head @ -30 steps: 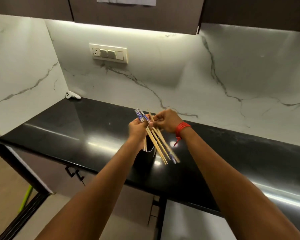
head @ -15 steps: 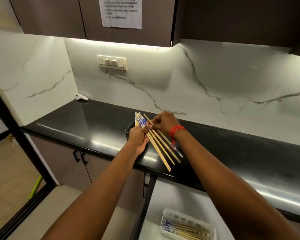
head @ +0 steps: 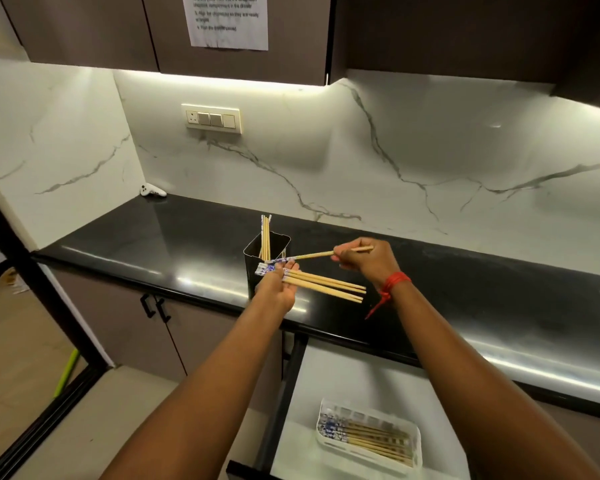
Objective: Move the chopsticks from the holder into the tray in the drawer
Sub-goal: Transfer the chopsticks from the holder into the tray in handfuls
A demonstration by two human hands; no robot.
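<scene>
A black holder (head: 255, 268) stands near the counter's front edge with a few wooden chopsticks (head: 265, 239) upright in it. My left hand (head: 278, 289) grips a bundle of chopsticks (head: 326, 286) lying level, blue-patterned ends to the left. My right hand (head: 369, 263) pinches a single chopstick (head: 309, 256) held level just above the bundle. Below, the open drawer (head: 354, 382) holds a white tray (head: 417, 441) with several chopsticks (head: 371, 436) lying in it.
The black countertop (head: 187, 244) runs along a white marble backsplash. A small white object (head: 152, 191) lies in the back left corner. Cabinet doors with black handles (head: 156, 308) are below on the left. A paper notice (head: 228, 19) hangs on the upper cabinet.
The hands have come apart: my right hand drew one chopstick out to the right, and the bundle in my left hand turned level. The view tilted down and shows more of the drawer and tray.
</scene>
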